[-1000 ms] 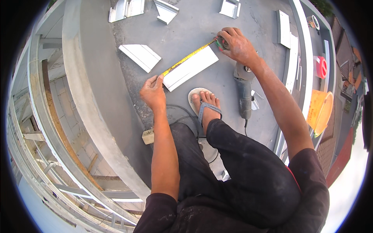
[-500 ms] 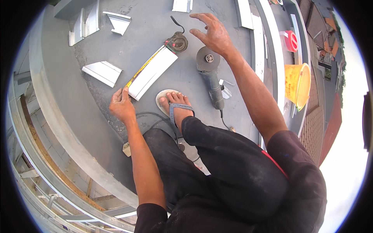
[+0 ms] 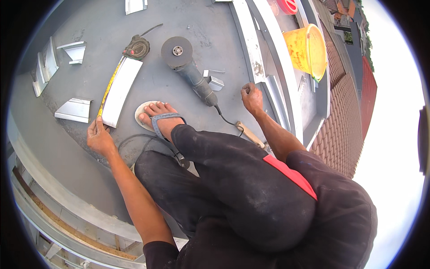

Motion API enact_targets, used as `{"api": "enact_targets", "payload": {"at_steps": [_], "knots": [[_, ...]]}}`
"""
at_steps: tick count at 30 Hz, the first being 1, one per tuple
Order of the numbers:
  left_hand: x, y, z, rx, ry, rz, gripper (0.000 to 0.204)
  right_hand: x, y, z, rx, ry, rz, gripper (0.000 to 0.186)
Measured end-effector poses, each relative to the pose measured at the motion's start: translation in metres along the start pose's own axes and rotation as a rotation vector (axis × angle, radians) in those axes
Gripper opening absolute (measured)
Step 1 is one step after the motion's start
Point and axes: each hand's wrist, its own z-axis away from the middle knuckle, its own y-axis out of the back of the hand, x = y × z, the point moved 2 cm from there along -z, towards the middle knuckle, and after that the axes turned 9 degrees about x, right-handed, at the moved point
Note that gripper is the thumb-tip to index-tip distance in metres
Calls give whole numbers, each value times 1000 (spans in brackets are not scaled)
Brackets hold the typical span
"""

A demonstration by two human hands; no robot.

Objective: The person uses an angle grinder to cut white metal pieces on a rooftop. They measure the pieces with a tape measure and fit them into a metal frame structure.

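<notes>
My left hand (image 3: 102, 138) pinches the end of the yellow tape measure blade (image 3: 109, 88) at the near corner of a white metal profile piece (image 3: 122, 92). Along the profile's left edge the blade runs out to the dark tape measure case (image 3: 136, 47), which rests at the far end. My right hand (image 3: 252, 99) is off to the right, its fingers curled in and nothing showing in them. Between the hands, an angle grinder (image 3: 197, 83) lies on the grey floor with its disc (image 3: 177, 52) facing up.
Cut metal offcuts (image 3: 74, 110) lie at the left, with a small one (image 3: 215, 83) beside the grinder. A wooden-handled tool (image 3: 251, 134) is near my right forearm. A yellow bucket (image 3: 307, 51) stands past the long white profiles (image 3: 249, 40). My sandalled foot (image 3: 159, 119) is by the measured piece.
My right hand has drawn back from beside the tape case toward me and closed from spread fingers. My left hand still holds the blade end. The view has shifted to the right.
</notes>
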Motion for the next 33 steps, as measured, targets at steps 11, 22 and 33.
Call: {"api": "enact_targets", "payload": {"at_steps": [11,22,33], "knots": [[10,13,-5,-15,8,24,28,-47,-18,127,-233,281,-99,27],[5,21,-34,-115,-96,-278,61,-253,-113,153,-400,1125,28,41],[17,153,116,6,-417,-337,47,165,63,243,48,-190,33,15]]}}
